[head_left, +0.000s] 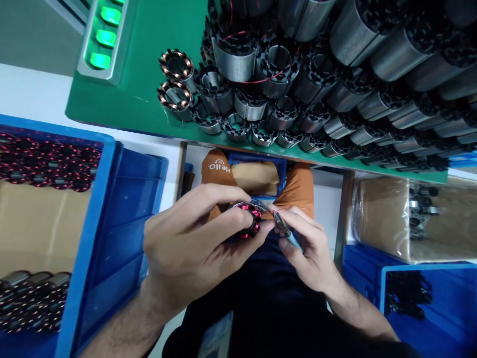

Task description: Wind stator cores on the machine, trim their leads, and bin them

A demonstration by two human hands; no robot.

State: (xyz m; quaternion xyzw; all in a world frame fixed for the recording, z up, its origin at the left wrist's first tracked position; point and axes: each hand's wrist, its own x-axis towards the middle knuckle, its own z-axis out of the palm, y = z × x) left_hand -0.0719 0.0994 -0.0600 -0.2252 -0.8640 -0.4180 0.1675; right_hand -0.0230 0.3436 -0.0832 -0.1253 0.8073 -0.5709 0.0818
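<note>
My left hand is closed around a motor stator wound with red enamelled wire. The stator's open end faces right, and my fingers hide much of its body. In my right hand is a pair of small pliers with a light blue handle. Their metal jaws are close to the right side of the stator, near my left fingertips. A thin red wire seems to run between the stator and the right fingertips; whether the jaws grip it I cannot tell.
A green worktop ahead bears rows of metal stator cores and two copper-wound stators. Green-lit switches sit at the left. A blue crate with wound stators stands left; a cardboard box and blue bin stand right.
</note>
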